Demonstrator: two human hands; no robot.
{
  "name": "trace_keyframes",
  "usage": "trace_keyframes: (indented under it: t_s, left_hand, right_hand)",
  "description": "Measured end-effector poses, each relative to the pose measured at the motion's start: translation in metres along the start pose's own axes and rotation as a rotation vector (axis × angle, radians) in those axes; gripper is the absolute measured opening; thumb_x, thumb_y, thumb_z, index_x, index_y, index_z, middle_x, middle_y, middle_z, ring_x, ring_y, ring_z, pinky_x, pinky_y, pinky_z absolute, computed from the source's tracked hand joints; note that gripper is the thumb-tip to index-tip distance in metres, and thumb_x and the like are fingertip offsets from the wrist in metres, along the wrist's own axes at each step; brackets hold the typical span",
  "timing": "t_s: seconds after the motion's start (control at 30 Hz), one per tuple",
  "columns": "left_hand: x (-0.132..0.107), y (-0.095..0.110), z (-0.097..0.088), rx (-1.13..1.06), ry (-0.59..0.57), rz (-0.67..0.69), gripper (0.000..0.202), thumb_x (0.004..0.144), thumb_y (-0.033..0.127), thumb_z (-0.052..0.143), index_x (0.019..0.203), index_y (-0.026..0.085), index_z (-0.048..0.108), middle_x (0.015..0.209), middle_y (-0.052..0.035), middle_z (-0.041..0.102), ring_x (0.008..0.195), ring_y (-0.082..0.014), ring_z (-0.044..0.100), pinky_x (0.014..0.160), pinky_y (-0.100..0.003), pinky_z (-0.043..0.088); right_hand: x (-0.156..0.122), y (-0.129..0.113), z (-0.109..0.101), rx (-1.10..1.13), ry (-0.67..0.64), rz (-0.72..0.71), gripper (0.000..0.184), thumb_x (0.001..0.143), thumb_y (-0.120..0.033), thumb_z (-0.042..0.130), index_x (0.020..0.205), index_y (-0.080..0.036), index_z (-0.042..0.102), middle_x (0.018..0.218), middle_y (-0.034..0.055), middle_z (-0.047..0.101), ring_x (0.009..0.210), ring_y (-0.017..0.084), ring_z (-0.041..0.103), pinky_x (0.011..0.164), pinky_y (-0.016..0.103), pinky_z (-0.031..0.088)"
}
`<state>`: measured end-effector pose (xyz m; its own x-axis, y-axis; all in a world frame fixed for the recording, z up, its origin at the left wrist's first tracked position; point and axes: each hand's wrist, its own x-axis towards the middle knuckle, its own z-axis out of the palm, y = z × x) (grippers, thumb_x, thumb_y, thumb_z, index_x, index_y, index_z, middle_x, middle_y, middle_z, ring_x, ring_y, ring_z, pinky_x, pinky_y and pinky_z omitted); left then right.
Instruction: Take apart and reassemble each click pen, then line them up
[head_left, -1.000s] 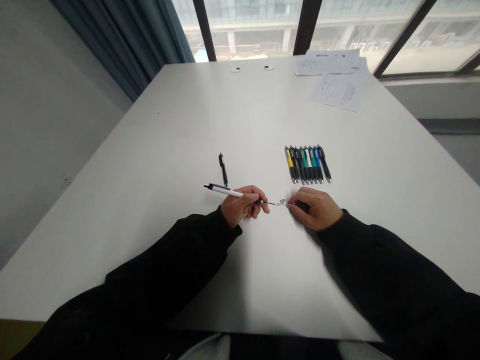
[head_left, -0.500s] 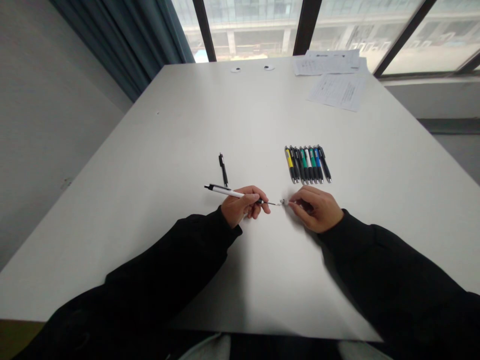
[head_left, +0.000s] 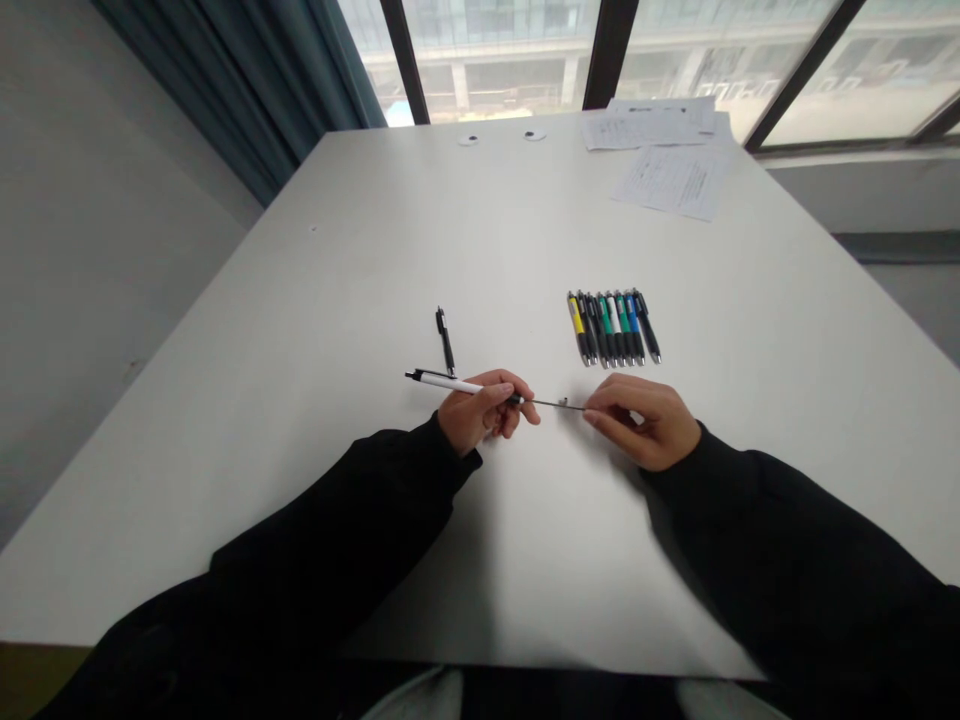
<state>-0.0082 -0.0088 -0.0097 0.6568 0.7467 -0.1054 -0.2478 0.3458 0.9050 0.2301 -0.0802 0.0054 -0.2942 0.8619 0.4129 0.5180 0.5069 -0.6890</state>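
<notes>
My left hand (head_left: 480, 412) is closed around a white pen barrel (head_left: 448, 382) with a black clip and push button, its open front end facing right. A thin dark ink refill (head_left: 546, 403) sticks out of that end. The refill's far tip is pinched between the thumb and forefinger of my right hand (head_left: 645, 420), so it spans the gap between both hands. A small silvery pen tip (head_left: 563, 401) lies on the table just behind the refill. Beyond my left hand lies a black pen (head_left: 445, 338), its lower end close to the white barrel.
A row of several pens (head_left: 613, 328), yellow, black, green, white and blue, lies beyond my right hand on the white table (head_left: 360, 300). Printed papers (head_left: 667, 180) rest at the far right edge. Two eye-shaped pieces (head_left: 535, 135) are on the far edge.
My right hand has let go of the silvery tip and left it on the table. It now grips the refill, which extends farther right out of the barrel.
</notes>
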Motion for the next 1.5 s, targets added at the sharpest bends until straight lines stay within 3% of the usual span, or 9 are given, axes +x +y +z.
trace_keyframes:
  t_s: [0.17,0.33,0.53,1.5]
  left_hand:
    - [0.001,0.004,0.0,-0.055,0.051,-0.016,0.026,0.074,0.036,0.064,0.077,0.01,0.061,0.062,-0.0083,0.069,0.038,-0.0089,0.05,0.036,-0.019,0.028]
    - [-0.001,0.007,0.002,-0.07,0.055,-0.013,0.025,0.074,0.035,0.063,0.076,0.009,0.061,0.06,-0.0085,0.069,0.038,-0.0092,0.05,0.036,-0.019,0.029]
    - [-0.001,0.008,0.004,-0.044,0.062,-0.028,0.025,0.073,0.035,0.062,0.076,0.01,0.061,0.06,-0.0087,0.068,0.038,-0.0092,0.05,0.037,-0.019,0.028]
    - [-0.001,0.006,0.001,-0.038,0.044,-0.03,0.026,0.075,0.035,0.062,0.077,0.01,0.062,0.061,-0.0084,0.069,0.039,-0.009,0.051,0.037,-0.019,0.028]
  right_hand:
    - [-0.008,0.023,-0.015,-0.1,-0.123,0.046,0.013,0.086,-0.024,0.061,0.079,-0.017,0.069,0.069,0.0039,0.061,0.054,0.013,0.05,0.052,0.027,0.041]
    - [-0.009,0.025,-0.012,-0.222,-0.227,0.054,0.014,0.086,-0.025,0.059,0.083,-0.017,0.07,0.076,0.0065,0.064,0.065,0.016,0.059,0.062,0.029,0.046]
    - [-0.008,0.023,-0.01,-0.297,-0.212,0.077,0.017,0.085,-0.03,0.063,0.091,-0.016,0.069,0.08,0.007,0.064,0.067,0.018,0.06,0.065,0.031,0.049]
    - [-0.005,0.023,-0.01,-0.301,-0.196,0.064,0.011,0.085,-0.024,0.058,0.081,-0.017,0.066,0.075,0.006,0.062,0.066,0.017,0.057,0.063,0.03,0.046]
